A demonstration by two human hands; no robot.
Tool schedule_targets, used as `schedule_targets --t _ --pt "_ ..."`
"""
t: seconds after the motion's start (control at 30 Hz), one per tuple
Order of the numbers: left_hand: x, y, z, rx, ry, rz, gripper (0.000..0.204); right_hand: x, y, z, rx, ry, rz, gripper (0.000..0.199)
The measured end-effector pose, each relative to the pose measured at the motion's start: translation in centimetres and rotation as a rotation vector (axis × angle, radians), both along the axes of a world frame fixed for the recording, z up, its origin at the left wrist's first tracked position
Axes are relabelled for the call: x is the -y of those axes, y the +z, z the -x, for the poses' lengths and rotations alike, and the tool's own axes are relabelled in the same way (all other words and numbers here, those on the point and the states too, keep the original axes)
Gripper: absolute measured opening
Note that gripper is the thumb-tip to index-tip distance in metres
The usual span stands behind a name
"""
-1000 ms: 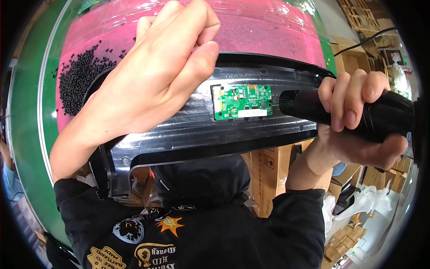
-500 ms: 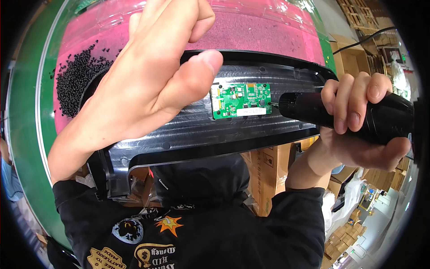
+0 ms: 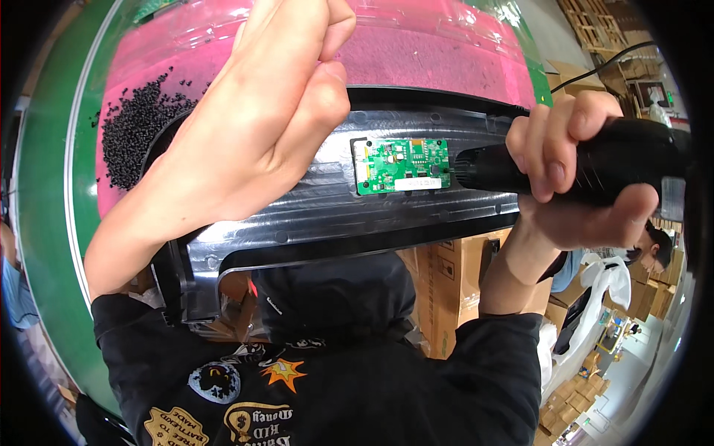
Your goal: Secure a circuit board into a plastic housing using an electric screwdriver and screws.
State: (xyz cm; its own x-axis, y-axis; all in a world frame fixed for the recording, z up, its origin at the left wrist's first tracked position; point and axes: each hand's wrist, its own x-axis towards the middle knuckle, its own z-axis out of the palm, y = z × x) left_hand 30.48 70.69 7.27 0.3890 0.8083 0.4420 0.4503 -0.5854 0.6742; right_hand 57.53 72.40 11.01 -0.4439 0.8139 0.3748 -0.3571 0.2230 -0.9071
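Observation:
A green circuit board (image 3: 416, 157) lies in the hollow of a long black plastic housing (image 3: 327, 212). My right hand (image 3: 554, 163) wraps round a black electric screwdriver (image 3: 491, 169), held nearly level, its nose by the board's right edge. Its bit is hard to make out against the dark plastic. Over the housing's left part, my left hand (image 3: 275, 104) is closed, thumb drawn in to the curled fingers; whatever they hold, if anything, is hidden. Left of that hand, a heap of small black screws (image 3: 141, 134) rests on the pink mat (image 3: 416, 56).
The green table (image 3: 52, 223) borders the mat on the left. Clear plastic (image 3: 439, 13) lies along the far side. A dark cable (image 3: 602, 68) runs at the upper right. Cardboard boxes (image 3: 442, 297) stand below the housing, and another person (image 3: 654, 245) is in the right background.
My right hand and the screwdriver have shifted left, bringing its nose up to the board's edge. My left thumb has drawn in toward the fingers.

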Motion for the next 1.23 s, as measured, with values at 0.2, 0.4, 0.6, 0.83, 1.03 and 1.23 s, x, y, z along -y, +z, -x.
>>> schedule_targets --t 0.2,0.4,0.6,0.83,1.03,1.23 --pt "0.5 1.7 0.0 -0.075 0.045 -0.101 0.024 -0.3 0.8 -0.5 0.009 0.041 0.049 0.070" --pt "-0.6 1.7 2.7 -0.641 0.044 -0.070 0.031 -4.4 1.9 -2.6 -0.418 -0.136 0.611 0.029" --pt "-1.9 1.7 5.1 -0.882 -0.065 0.229 0.031 -4.9 1.3 -4.9 -0.243 -0.383 0.607 0.048" --pt "-1.5 4.1 4.9 -0.824 -0.169 0.243 0.027 3.3 3.1 -10.9 -0.246 -0.395 0.192 0.038" --pt "4.1 3.5 11.2 -0.323 0.214 -0.046 0.037 5.0 1.2 -22.2 0.073 -1.286 -0.187 0.030" --pt "10.1 1.9 21.1 -0.453 0.529 -0.351 0.052 9.9 -13.8 -43.4 0.762 -1.808 0.194 0.049"
